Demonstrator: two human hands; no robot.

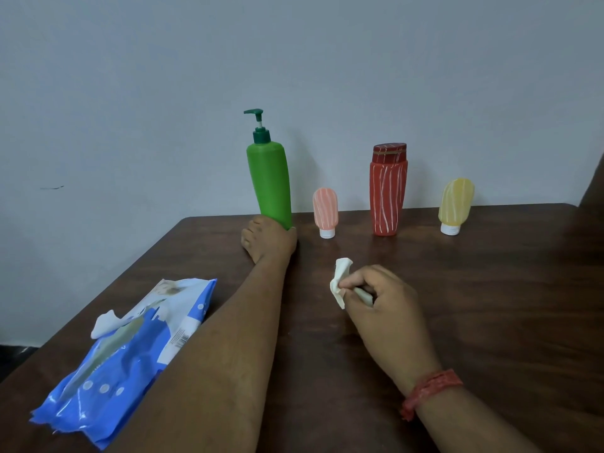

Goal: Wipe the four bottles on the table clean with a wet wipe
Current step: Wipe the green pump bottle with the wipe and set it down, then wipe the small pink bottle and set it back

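Observation:
Four bottles stand along the far edge of the dark wooden table (pixel 490 305). My left hand (pixel 266 240) grips the base of the tall green pump bottle (pixel 269 181), which leans slightly left. To its right stand a small pink tube (pixel 325 209) on its white cap, a red bottle with white stripes (pixel 388 191), and a small yellow tube (pixel 455 204) on its cap. My right hand (pixel 380 299) pinches a crumpled white wet wipe (pixel 340 279) in front of the bottles, just above the tabletop.
A blue pack of wet wipes (pixel 130 354) lies at the near left of the table, a wipe poking out of its opening. A pale wall rises right behind the bottles. The table's left edge runs diagonally; a dark object shows at the far right edge.

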